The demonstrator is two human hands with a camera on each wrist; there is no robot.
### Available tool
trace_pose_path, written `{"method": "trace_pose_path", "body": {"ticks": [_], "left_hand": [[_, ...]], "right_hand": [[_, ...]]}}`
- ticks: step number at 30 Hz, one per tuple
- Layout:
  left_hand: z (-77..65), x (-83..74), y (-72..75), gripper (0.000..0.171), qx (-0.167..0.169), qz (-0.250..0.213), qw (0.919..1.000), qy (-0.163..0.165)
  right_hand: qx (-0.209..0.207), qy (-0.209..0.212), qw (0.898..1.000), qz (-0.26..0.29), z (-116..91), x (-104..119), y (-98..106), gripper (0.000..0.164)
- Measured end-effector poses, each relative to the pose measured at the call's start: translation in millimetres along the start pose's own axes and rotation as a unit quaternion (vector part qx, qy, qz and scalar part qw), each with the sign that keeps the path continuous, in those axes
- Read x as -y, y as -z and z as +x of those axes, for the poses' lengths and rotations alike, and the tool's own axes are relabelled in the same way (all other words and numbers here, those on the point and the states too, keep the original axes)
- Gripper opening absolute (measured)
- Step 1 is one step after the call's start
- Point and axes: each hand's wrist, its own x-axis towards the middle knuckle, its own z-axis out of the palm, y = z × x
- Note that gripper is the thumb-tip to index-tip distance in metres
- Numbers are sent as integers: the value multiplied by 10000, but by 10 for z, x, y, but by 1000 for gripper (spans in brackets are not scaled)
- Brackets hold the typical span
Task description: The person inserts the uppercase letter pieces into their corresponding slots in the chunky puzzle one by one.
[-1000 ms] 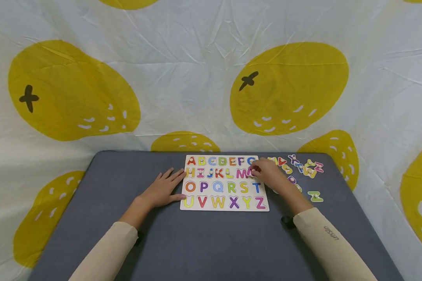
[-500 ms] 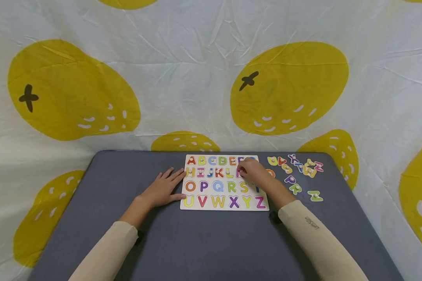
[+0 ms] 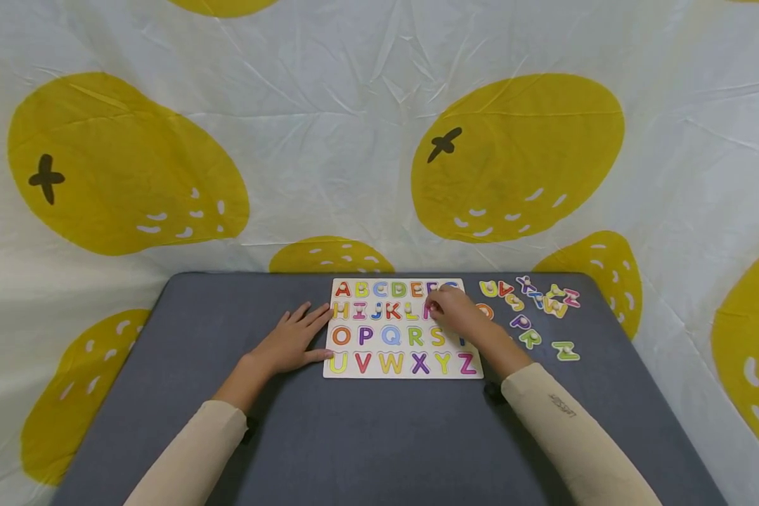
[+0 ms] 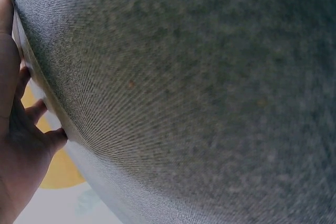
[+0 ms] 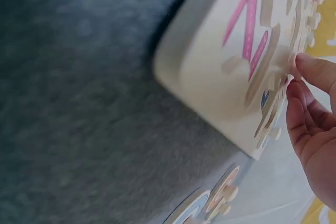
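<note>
A pale wooden alphabet board point(image 3: 386, 349) lies on the grey table, its colourful letters in rows. Along its left edge rests my left hand point(image 3: 291, 342), fingers spread, with fingertips and thumb at the rim. Over the second row, my right hand point(image 3: 460, 312) pinches the knob of a pink letter M piece point(image 3: 427, 311) between thumb and fingertips, right at the M spot. Most of that piece is hidden under the fingers. In the right wrist view, the thumb and curled fingers point(image 5: 296, 93) meet close above the board. Knobbed pieces fill the slots from A to L.
Loose knobbed letters lie right of the board: a green N point(image 3: 566, 351), a green R point(image 3: 530, 339), a purple P point(image 3: 521, 322), an orange O point(image 3: 484, 310), and several more towards the back. A lemon-print cloth point(image 3: 329, 176) hangs behind the table point(image 3: 354, 436).
My right hand has moved left with the M piece, from beside the M spot onto it, and has stayed there over the last half second. The left hand has not moved.
</note>
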Motion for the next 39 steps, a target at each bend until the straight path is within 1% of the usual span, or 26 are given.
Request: {"method": "trace_pose_path", "body": {"ticks": [3, 7, 11, 15, 21, 23, 26, 31, 35, 39], "left_hand": [[-2, -5, 5, 93, -9, 6, 10000, -4], [-1, -14, 8, 93, 25, 18, 10000, 7], [-1, -26, 10, 92, 53, 24, 10000, 11], [-3, -39, 20, 93, 62, 26, 10000, -3], [-3, -55, 43, 92, 66, -5, 10000, -35], [-1, -58, 46, 92, 73, -12, 10000, -34], [-1, -67, 57, 92, 90, -37, 9999, -41], [0, -71, 72, 92, 48, -55, 10000, -45], [1, -55, 65, 92, 39, -15, 10000, -15], [-12, -44, 65, 92, 48, -26, 10000, 20]], "right_hand": [[-247, 105, 9996, 56, -95, -35, 51, 12], [-413, 60, 9989, 220, -269, -145, 178, 17], [-567, -6, 9981, 256, -484, -364, 309, 17], [-772, -105, 9965, 287, -753, -592, 427, 17], [-1136, -66, 9935, 34, -1121, -937, 563, 15], [-1179, -100, 9930, -54, -1229, -1053, 602, 14], [-1139, -282, 9930, -156, -1396, -1210, 654, 15], [-998, -753, 9920, -192, -1645, -1420, 681, 14], [-756, -1039, 9916, -144, -1762, -1515, 654, 17], [-511, -1208, 9913, -72, -1825, -1541, 614, 22]]}}
